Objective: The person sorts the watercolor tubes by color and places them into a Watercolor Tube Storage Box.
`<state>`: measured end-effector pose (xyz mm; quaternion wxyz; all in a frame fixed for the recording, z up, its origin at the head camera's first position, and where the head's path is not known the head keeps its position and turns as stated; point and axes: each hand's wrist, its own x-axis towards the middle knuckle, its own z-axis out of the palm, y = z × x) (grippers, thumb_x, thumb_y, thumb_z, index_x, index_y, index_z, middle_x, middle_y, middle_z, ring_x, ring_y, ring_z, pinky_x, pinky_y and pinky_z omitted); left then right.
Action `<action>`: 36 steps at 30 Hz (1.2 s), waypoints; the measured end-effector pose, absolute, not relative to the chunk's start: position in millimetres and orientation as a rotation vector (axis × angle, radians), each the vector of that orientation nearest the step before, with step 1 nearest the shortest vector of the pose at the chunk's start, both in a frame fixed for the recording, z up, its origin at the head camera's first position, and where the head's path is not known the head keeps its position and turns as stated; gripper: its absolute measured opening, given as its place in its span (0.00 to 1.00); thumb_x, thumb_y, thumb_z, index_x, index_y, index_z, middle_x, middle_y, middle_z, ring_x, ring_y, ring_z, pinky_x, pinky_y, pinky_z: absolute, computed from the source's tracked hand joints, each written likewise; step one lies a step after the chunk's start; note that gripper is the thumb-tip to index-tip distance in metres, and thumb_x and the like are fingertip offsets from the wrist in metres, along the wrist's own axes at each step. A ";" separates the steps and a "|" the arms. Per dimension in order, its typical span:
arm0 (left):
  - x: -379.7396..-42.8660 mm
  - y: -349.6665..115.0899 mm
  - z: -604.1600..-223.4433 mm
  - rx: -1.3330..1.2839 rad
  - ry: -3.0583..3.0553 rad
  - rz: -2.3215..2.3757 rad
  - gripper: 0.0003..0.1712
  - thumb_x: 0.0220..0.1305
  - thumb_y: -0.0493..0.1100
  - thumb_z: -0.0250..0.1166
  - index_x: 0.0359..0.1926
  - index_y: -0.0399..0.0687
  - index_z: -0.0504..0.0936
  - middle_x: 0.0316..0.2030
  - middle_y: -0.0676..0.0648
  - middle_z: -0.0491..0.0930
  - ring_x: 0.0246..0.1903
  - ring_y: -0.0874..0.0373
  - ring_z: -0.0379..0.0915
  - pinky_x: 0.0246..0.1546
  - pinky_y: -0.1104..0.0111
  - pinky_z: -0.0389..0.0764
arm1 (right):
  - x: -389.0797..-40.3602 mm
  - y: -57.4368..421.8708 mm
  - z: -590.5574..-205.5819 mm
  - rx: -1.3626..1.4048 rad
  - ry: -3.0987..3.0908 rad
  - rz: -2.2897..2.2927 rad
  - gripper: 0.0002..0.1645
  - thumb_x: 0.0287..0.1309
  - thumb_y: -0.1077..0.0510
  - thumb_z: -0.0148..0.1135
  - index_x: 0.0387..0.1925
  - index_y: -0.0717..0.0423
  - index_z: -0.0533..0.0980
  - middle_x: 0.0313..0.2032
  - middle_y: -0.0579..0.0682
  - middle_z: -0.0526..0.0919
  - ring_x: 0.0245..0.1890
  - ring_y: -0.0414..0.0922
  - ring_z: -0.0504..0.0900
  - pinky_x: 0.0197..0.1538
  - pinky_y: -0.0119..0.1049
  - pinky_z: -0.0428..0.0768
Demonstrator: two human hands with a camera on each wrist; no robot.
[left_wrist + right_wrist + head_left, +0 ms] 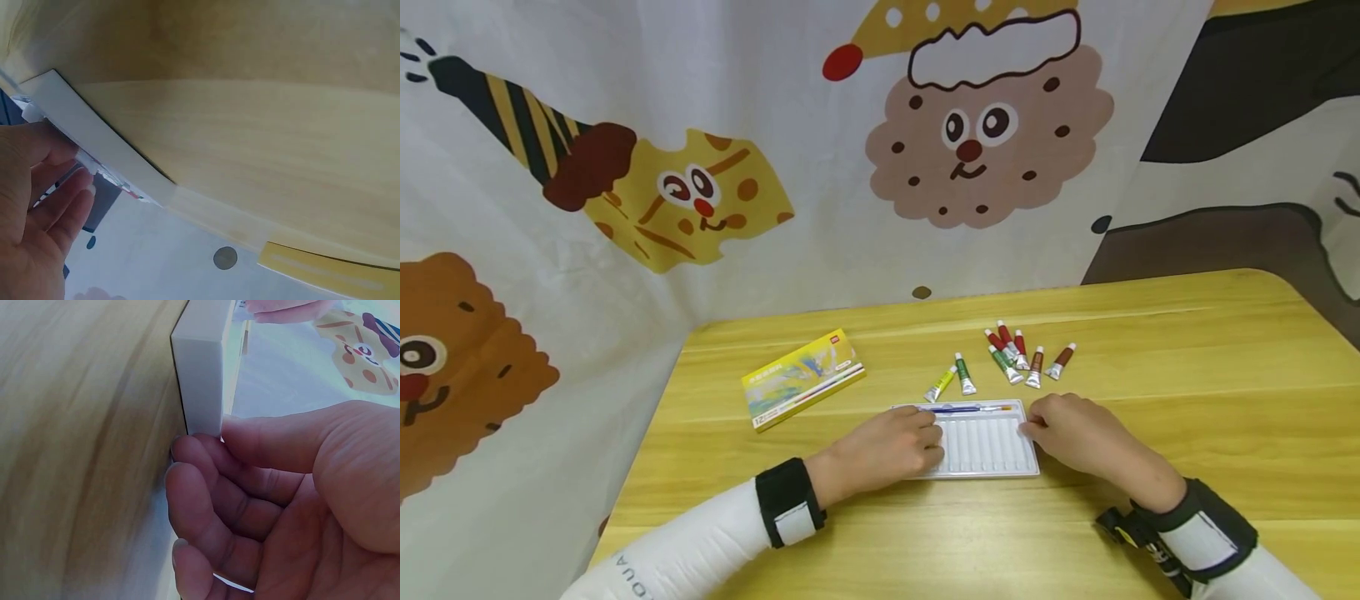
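Observation:
A white plastic paint tray [988, 446] with narrow slots lies on the table, a thin blue paintbrush [973, 409] along its far side. My left hand [883, 446] is over the tray's left part, covering the slots there. In the left wrist view, its thumb and fingertips pinch a small whitish thing [86, 161], mostly hidden; I cannot tell what it is. At the tray's right end, my right hand [1075, 433] grips the edge, with the thumb [269, 440] on the rim and the other fingers curled against the side.
Beyond the tray lie several paint tubes: a yellow one [941, 384], a green one [965, 374], a brown one [1035, 367], a darker brown one [1061, 362] and a cluster of red and green ones [1004, 363]. A yellow paint box [803, 379] lies back left; a patterned curtain [820, 275] hangs behind.

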<state>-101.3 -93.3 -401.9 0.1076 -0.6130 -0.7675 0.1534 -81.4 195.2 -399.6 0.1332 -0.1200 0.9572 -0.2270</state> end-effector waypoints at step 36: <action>-93.1 -97.6 -402.3 -1.250 -2.805 -0.518 0.06 0.70 0.38 0.67 0.35 0.46 0.87 0.28 0.55 0.77 0.30 0.64 0.70 0.33 0.76 0.75 | -81.1 195.3 -398.8 -0.362 2.777 -0.660 0.13 0.70 0.58 0.67 0.26 0.51 0.78 0.20 0.44 0.69 0.21 0.41 0.68 0.27 0.36 0.64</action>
